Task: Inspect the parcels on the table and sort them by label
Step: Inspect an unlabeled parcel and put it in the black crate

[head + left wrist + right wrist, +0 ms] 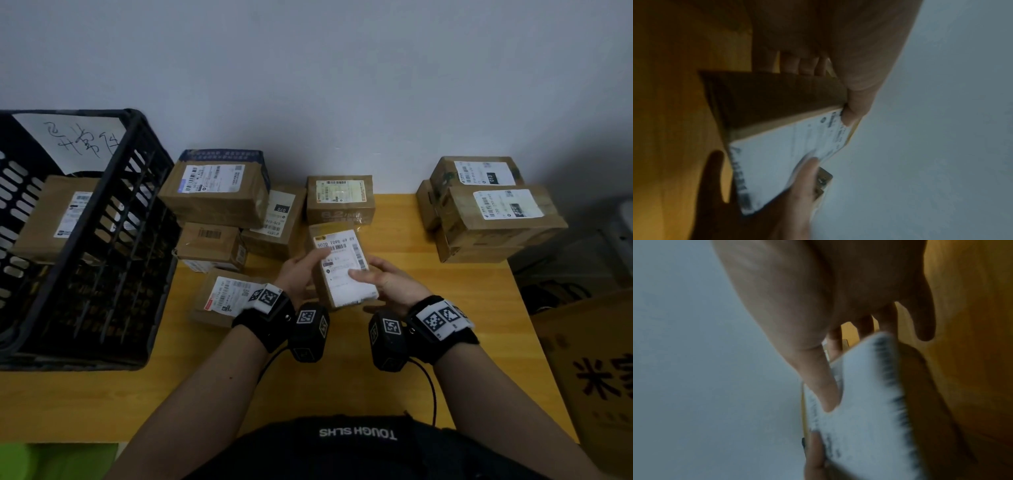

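A small brown parcel (342,270) with a large white shipping label is held above the yellow table (342,377), tilted label-up. My left hand (303,270) grips its left side, thumb on the label. My right hand (380,277) grips its right side, thumb laid across the label. In the left wrist view the parcel (781,149) shows its dark side and white label, with the left thumb (855,105) on the edge. The right wrist view shows the label (863,402) blurred under the right thumb (824,386).
A black plastic crate (113,219) at the left holds a labelled parcel (54,219). Several labelled parcels (219,195) sit at the table's back left and centre. A stack of parcels (493,209) stands back right. A large cardboard box (589,370) stands beside the table's right edge.
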